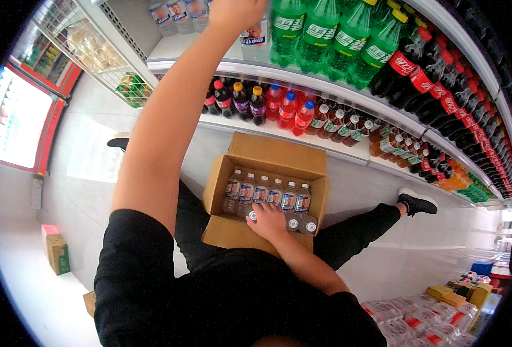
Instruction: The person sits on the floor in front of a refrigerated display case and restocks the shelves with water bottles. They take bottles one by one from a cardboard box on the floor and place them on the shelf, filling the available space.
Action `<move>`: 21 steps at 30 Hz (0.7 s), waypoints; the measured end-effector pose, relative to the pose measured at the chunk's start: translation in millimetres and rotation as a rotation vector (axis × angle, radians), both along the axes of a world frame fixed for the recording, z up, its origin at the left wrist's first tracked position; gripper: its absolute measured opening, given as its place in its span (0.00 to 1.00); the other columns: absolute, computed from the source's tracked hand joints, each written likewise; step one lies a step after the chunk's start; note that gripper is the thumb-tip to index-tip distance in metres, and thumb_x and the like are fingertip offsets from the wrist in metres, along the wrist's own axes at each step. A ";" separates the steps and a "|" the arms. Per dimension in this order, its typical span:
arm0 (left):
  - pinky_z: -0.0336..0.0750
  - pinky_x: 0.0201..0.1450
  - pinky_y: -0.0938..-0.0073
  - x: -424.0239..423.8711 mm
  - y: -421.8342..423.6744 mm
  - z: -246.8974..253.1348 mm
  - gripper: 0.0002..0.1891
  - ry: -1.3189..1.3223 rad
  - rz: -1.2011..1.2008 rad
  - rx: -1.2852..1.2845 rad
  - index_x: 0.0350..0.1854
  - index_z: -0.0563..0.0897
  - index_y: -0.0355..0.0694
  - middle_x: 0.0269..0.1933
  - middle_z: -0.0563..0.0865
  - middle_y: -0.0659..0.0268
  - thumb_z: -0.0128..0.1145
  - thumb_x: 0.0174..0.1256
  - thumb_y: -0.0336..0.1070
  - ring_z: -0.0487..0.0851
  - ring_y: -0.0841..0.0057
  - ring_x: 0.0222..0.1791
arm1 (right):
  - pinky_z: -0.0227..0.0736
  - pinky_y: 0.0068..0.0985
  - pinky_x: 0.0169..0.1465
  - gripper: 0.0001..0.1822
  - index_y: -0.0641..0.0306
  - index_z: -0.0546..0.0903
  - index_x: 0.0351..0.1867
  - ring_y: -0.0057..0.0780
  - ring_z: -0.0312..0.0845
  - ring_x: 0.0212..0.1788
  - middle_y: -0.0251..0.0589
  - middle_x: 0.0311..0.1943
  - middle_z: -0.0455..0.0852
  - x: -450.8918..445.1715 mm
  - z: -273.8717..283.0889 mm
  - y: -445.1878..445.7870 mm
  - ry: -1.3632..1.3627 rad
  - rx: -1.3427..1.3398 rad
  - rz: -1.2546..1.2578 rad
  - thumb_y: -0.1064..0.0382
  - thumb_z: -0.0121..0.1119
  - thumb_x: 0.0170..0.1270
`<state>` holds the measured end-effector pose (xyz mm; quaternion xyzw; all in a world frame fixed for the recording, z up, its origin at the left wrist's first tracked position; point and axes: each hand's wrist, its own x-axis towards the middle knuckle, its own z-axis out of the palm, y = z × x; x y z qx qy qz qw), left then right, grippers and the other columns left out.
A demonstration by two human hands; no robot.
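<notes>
My left hand (240, 15) is raised to the upper shelf, partly cut off by the top edge of the view. Just beyond it stands a clear plastic bottle (256, 37) with a blue, white and portrait label; whether my fingers hold it is hidden. Low down, my right hand (268, 220) is in an open cardboard box (277, 147), thumb and forefinger around the white cap (253, 215) of a bottle. Similar clear bottles (275, 193) stand in a row behind it, and more white caps (311, 227) show to its right.
Green soda bottles (321, 37) and cola bottles (433, 86) fill the upper shelf (204, 67). Smaller coloured drinks (288, 108) line the lower shelf. My legs (351, 234) straddle the box on the tiled floor. Wrapped bottle packs (416, 321) are stacked behind right; a wire rack (95, 47) stands left.
</notes>
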<state>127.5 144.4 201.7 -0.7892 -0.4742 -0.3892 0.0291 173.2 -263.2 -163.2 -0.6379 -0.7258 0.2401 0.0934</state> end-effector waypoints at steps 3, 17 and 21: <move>0.83 0.47 0.40 2.0 0.7 -1.2 0.22 0.022 0.064 0.016 0.32 0.88 0.37 0.34 0.90 0.43 0.50 0.73 0.50 0.89 0.42 0.39 | 0.79 0.51 0.60 0.32 0.53 0.80 0.68 0.49 0.84 0.61 0.46 0.57 0.88 0.8 1.7 1.5 -0.040 -0.033 0.020 0.38 0.60 0.70; 0.83 0.51 0.40 -16.2 -21.4 17.1 0.17 0.042 0.096 -0.140 0.42 0.88 0.37 0.41 0.90 0.40 0.57 0.67 0.47 0.89 0.38 0.44 | 0.81 0.46 0.53 0.25 0.55 0.85 0.55 0.47 0.87 0.53 0.44 0.49 0.89 -0.5 1.1 -3.8 -0.032 0.119 -0.046 0.42 0.68 0.63; 0.82 0.53 0.41 -44.6 20.1 2.2 0.18 0.022 0.098 -0.026 0.45 0.89 0.37 0.43 0.90 0.39 0.58 0.67 0.48 0.88 0.38 0.48 | 0.81 0.46 0.53 0.25 0.55 0.85 0.55 0.47 0.87 0.53 0.44 0.48 0.89 -0.1 0.3 -2.5 -0.045 0.138 -0.024 0.43 0.68 0.63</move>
